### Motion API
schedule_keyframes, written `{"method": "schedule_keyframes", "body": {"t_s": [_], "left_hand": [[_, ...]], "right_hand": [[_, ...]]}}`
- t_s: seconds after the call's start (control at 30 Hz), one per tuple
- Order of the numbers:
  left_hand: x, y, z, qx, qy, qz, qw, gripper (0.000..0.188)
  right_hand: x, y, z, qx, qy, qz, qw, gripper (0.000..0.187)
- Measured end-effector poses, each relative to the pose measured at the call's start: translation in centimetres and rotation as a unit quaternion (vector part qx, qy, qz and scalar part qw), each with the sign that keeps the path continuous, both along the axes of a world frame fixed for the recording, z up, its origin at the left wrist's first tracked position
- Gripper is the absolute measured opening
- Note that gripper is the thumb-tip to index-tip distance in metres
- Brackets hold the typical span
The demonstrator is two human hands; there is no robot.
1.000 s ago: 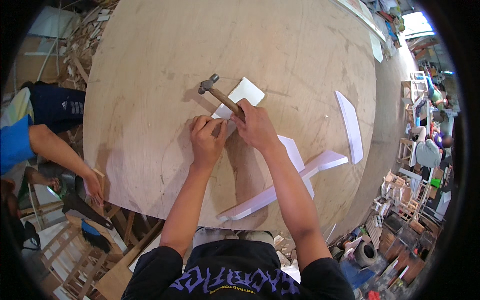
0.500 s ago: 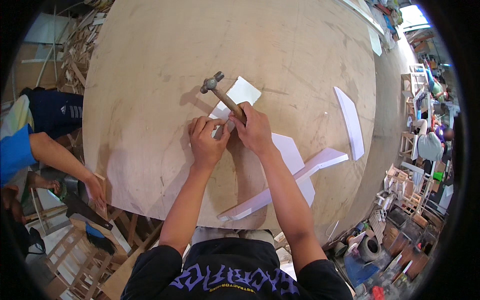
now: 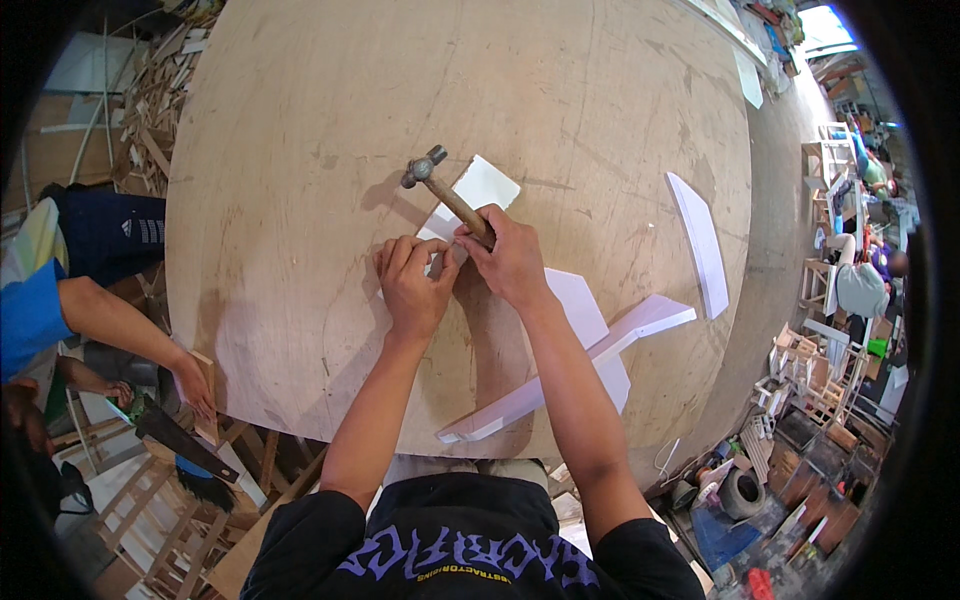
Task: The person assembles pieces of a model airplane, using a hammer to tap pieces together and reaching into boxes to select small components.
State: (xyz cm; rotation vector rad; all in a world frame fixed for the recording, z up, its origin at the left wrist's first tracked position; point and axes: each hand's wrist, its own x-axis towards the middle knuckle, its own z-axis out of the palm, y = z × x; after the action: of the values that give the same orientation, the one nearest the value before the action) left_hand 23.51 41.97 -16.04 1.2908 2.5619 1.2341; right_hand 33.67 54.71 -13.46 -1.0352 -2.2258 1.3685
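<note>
On my feed, the right hand (image 3: 507, 262) grips the hammer (image 3: 450, 199) near frame centre; I'd judge it head-heavy, rigid, best held by its handle. The left hand (image 3: 413, 287) curls its fingers; around what, I can't tell.

Handsaw (image 3: 186, 442) lower left; wood scraps (image 3: 158, 105) upper left; 1 tire (image 3: 745, 508) lower right.

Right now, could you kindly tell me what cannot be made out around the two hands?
In the head view:
Left hand: anything it may pinch is too small to identify.
Hammer: the handle's grip end is hidden by the right hand.
White board: its nearer part is largely covered by the hands.
Long white strip: its middle is hidden under the right forearm.
</note>
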Motion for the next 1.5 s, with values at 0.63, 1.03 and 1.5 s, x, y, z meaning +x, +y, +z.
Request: {"method": "schedule_keyframes", "body": {"t_s": [0.63, 1.03, 1.5], "left_hand": [[-0.4, -0.6, 0.4, 0.016, -0.013, -0.009, 1.000, 0.016], [-0.1, -0.6, 0.2, 0.049, -0.007, 0.008, 0.999, 0.013], [0.3, -0.5, 0.5, 0.041, -0.003, 0.027, 0.999, 0.013]], "right_hand": [[-0.4, 0.4, 0.6, 0.007, 0.003, 0.013, 1.000, 0.023], [6.2, -4.7, 4.7, 0.087, -0.051, 0.001, 0.995, 0.028], [8.3, -5.7, 1.7, 0.179, -0.106, 0.048, 0.977, 0.032]]}}
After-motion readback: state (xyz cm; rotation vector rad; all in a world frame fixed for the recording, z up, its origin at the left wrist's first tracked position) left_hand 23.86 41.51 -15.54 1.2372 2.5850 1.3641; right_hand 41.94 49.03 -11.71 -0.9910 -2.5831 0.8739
